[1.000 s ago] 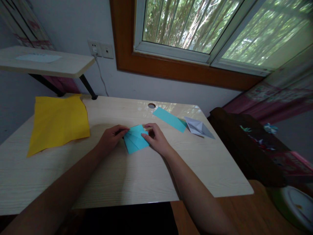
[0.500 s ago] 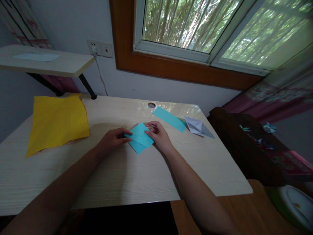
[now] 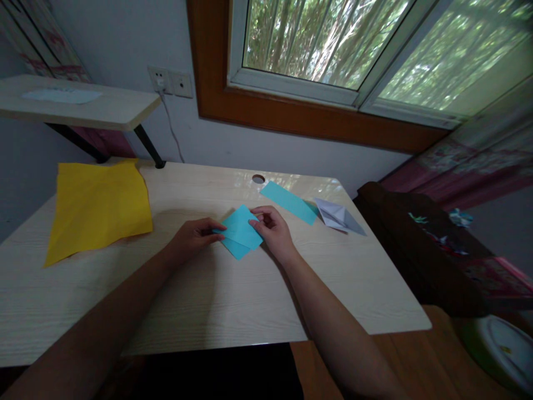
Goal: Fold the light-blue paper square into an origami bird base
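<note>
A folded sheet of turquoise paper (image 3: 242,230) is held between my two hands over the middle of the desk. My left hand (image 3: 196,235) pinches its left corner between thumb and fingers. On the opposite side, my right hand (image 3: 271,229) grips the right edge, thumb on top and fingers behind. Crease lines and overlapping layers show on the paper's face. Its underside is hidden, and I cannot tell whether it touches the desk.
Right of my hands lie a turquoise paper strip (image 3: 289,201) and a folded pale grey paper shape (image 3: 336,215). A large yellow sheet (image 3: 100,211) lies on the desk (image 3: 250,311) at left, near a raised shelf (image 3: 120,108). A cable hole (image 3: 259,179) sits at the back.
The folded turquoise paper has shifted and turned slightly, with its top corner a little higher. My right hand has moved slightly right; both hands keep their grip.
</note>
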Motion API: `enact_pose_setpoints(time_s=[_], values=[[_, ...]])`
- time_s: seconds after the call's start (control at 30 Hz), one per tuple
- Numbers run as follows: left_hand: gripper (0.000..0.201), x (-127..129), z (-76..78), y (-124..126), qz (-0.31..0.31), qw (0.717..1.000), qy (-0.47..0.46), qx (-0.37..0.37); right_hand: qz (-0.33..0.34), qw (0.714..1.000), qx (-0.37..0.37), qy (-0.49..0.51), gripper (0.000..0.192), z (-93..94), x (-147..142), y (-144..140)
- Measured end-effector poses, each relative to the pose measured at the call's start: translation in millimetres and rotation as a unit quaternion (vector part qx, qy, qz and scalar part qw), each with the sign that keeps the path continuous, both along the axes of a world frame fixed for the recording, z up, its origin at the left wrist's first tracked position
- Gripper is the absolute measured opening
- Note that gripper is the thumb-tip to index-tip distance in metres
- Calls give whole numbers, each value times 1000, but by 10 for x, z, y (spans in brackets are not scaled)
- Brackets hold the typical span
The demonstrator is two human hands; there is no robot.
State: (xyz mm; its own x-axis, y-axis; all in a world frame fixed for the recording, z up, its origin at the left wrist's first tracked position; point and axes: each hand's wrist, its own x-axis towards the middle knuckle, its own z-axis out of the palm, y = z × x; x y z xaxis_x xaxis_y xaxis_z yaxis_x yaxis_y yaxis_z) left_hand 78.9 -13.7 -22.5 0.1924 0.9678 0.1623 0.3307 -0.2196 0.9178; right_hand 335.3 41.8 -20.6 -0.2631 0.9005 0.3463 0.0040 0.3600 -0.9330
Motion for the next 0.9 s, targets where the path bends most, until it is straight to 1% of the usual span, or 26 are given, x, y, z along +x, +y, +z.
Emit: enact_pose_setpoints(time_s=[0.13,0.23,0.3,0.37,0.43,0.47,0.53,0.6,0.67,0.77,0.9], values=[[31,10,12,-8,-3,999,49,24,-40,991,119,-48,10,36,24,9],[30,16,22,-11,7,994,93,50,-68,970,190,-138,6,78,30,-18],[30,21,16,-7,11,989,126,75,-50,953,221,-200,9,98,22,-44],[31,31,-2,2,9,980,167,111,6,936,244,-252,17,108,7,-67],[31,49,-28,13,1,964,213,157,58,920,251,-294,26,107,-6,-78],[30,61,-40,17,-10,955,235,183,74,914,251,-311,28,103,-8,-78],[26,86,-61,22,-45,934,270,228,91,906,246,-333,26,90,-1,-68],[25,102,-71,22,-75,919,291,257,107,901,240,-345,19,77,19,-52],[25,96,-73,22,-79,913,297,268,119,900,232,-349,15,68,46,-38],[25,50,-63,24,-76,916,286,271,125,900,219,-356,17,72,85,-34],[20,-10,-33,20,-143,912,269,274,135,898,217,-358,19,96,123,-48]])
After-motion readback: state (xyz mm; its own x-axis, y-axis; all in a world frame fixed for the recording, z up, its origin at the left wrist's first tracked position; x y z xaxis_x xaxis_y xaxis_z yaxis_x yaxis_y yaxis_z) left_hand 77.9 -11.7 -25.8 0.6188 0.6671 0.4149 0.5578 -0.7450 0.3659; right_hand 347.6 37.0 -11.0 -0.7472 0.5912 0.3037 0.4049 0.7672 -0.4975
